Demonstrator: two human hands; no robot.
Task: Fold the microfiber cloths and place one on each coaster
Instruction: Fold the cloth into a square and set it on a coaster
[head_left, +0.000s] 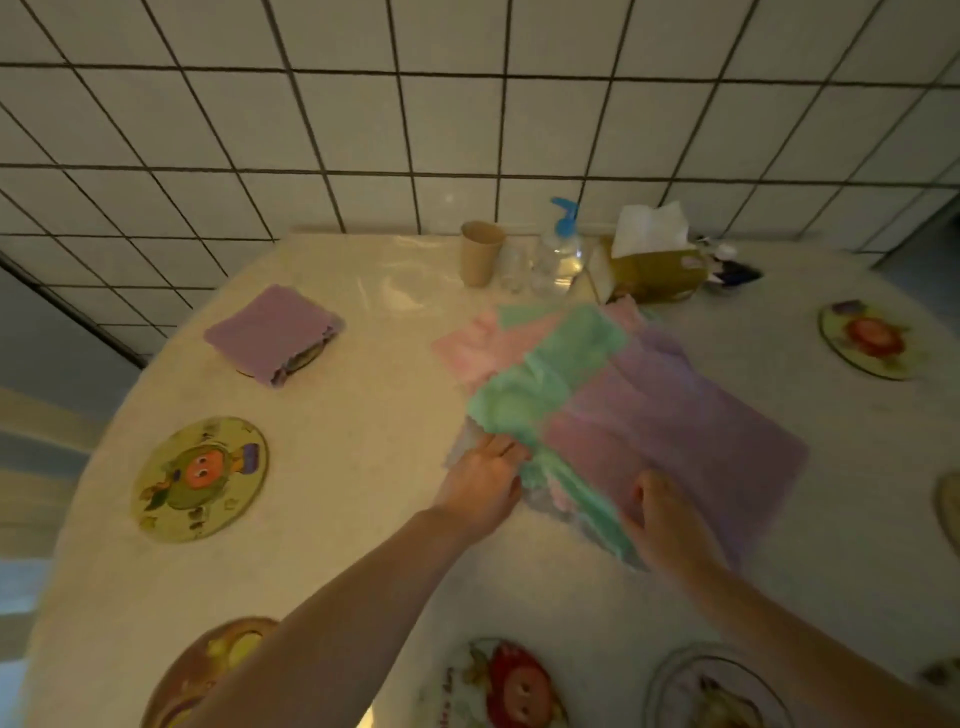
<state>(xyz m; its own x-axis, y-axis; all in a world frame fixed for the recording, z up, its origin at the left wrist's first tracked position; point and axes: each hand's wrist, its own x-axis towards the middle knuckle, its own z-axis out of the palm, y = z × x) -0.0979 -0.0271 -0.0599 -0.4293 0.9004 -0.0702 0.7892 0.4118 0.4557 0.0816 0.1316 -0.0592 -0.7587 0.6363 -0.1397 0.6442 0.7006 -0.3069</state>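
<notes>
Fingers of the left hand (485, 480) pinch the green cloth (550, 384) edge; right hand (667, 519) fingers curl on its near edge. Cloth lies atop the pile (675, 415), mid-table (363, 415).

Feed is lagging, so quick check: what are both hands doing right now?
Left hand: pinching the edge of the mint-green microfiber cloth.
Right hand: fingers curled on the same pile; grip cannot be told.
</notes>
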